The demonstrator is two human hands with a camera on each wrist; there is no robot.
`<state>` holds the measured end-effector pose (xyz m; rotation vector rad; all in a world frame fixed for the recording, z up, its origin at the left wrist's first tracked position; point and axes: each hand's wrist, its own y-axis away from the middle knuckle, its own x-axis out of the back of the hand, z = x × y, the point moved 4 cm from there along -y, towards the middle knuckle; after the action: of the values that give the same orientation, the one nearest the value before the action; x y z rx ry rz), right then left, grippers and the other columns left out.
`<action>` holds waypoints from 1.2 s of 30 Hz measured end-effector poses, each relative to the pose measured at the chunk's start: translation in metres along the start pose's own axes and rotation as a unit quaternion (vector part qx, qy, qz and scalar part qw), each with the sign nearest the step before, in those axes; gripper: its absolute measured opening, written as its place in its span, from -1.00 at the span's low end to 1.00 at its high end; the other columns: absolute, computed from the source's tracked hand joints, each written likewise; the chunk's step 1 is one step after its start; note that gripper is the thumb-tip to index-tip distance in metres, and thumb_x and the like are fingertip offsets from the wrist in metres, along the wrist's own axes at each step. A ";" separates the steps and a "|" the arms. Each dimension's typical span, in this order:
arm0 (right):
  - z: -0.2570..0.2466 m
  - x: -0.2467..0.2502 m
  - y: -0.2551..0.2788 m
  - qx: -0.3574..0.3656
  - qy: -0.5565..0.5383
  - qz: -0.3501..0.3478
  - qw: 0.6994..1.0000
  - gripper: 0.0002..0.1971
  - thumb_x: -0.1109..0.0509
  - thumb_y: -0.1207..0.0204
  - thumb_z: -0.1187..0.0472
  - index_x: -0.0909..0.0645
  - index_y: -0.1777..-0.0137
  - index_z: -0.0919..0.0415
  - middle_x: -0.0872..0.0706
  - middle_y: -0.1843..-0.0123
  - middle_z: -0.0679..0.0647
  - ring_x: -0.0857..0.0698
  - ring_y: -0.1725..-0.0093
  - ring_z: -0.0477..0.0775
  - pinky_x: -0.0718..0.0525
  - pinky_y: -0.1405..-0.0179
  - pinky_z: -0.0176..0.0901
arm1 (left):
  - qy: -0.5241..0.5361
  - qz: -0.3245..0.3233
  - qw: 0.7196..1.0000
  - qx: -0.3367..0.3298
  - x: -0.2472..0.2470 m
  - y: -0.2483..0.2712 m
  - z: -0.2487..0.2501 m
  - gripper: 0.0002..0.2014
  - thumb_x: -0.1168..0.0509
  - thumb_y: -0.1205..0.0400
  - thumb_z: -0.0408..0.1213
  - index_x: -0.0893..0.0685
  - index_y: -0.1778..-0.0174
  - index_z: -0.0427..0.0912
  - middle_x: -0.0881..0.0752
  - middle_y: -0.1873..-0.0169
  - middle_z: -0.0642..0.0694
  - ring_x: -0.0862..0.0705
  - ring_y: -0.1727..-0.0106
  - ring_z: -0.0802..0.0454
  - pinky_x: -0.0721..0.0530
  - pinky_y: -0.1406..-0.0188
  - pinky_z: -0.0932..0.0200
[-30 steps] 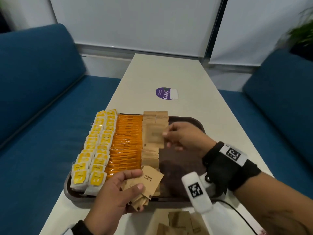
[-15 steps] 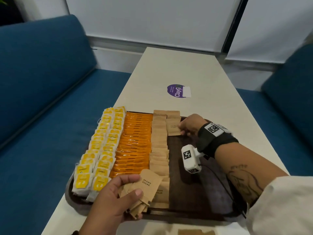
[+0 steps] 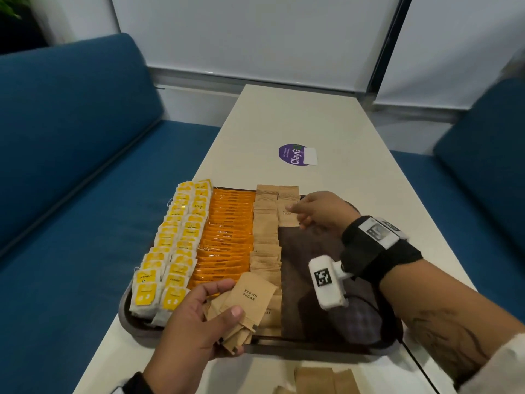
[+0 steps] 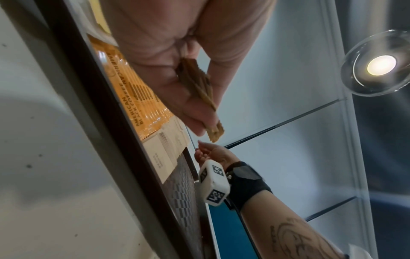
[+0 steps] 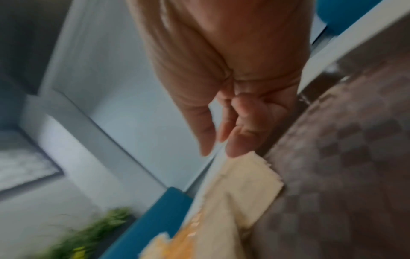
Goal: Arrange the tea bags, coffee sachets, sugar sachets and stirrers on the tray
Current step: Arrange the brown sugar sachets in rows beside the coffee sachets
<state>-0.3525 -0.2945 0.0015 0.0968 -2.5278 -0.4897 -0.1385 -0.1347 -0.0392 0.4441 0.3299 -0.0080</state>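
Nearest of all, a few loose brown sachets (image 3: 321, 379) lie on the bench (image 3: 284, 118) just short of the tray (image 3: 127, 322), not yet arranged.

Over the tray's near rim the left hand (image 3: 196, 322) holds a fanned bundle of sugar sachets (image 3: 241, 311), thumb on top and fingers (image 4: 195, 112) curled beneath, pinching the bundle. The top one reads "BROWN SUGAR". The fan is loose and splayed, so I judge a slackened thumb could let several slide out and scatter over the tidy rows below.

On the tray, from its left edge: two rows of yellow tea bags (image 3: 173, 248) with tags reading "MOMENT", "CONNECT" and "RELAX"; then orange coffee sachets (image 3: 227, 237), printed "AMERICAN BLACK COFFEE" in the left wrist view; then a full column of brown sugar sachets (image 3: 265, 240). The tray's right part is bare, and no stirrers show.

At the tray's far end the right hand (image 3: 321, 211) rests fingertips (image 5: 235, 149), fairly straight and close together, on the last sachet (image 3: 288, 214) of a second, just-started sugar column. A careless nudge or a dragging wrist strap could push that short column askew, or shove it against the full column beside it.

Beyond the tray, a purple sticker (image 3: 295, 155) on the bench reads "ClayG"; its small print is illegible.
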 end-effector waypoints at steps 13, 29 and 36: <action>0.023 -0.064 0.126 -0.012 -0.175 -0.171 0.969 -0.88 -0.46 -0.48 0.31 -0.59 0.06 0.16 -0.78 -0.02 0.19 -0.74 0.19 0.06 -0.63 0.35 -0.27 | -0.010 -0.024 1.000 -0.015 -0.014 0.013 -0.003 -0.68 -0.28 -0.53 -0.61 -0.62 -0.09 -0.14 -0.77 0.10 -0.18 -0.73 0.26 -0.15 -0.68 0.60 0.08; 0.010 0.001 -0.043 0.050 0.185 0.074 0.979 -0.71 -0.27 -0.63 0.29 -0.50 -0.33 0.31 -0.60 -0.33 0.22 -0.58 -0.30 0.18 -0.51 -0.20 -0.13 | 0.003 0.000 1.000 0.011 -0.007 -0.013 -0.005 -0.62 -0.25 -0.50 -0.71 -0.64 0.01 -0.10 -0.76 0.19 -0.15 -0.71 0.21 -0.17 -0.68 0.64 0.09; 0.015 -0.013 -0.067 0.023 0.176 0.081 0.981 -0.71 -0.35 -0.58 0.29 -0.53 -0.28 0.32 -0.63 -0.28 0.24 -0.62 -0.27 0.22 -0.58 -0.30 0.00 | 0.018 0.008 1.000 0.000 0.001 -0.018 -0.008 -0.62 -0.25 -0.50 -0.70 -0.62 -0.04 -0.14 -0.80 0.26 -0.18 -0.72 0.26 -0.16 -0.67 0.64 0.09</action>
<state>-0.3522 -0.3493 -0.0409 -0.0063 -2.1774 -0.3179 -0.1412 -0.1473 -0.0533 0.4474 0.3616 0.0166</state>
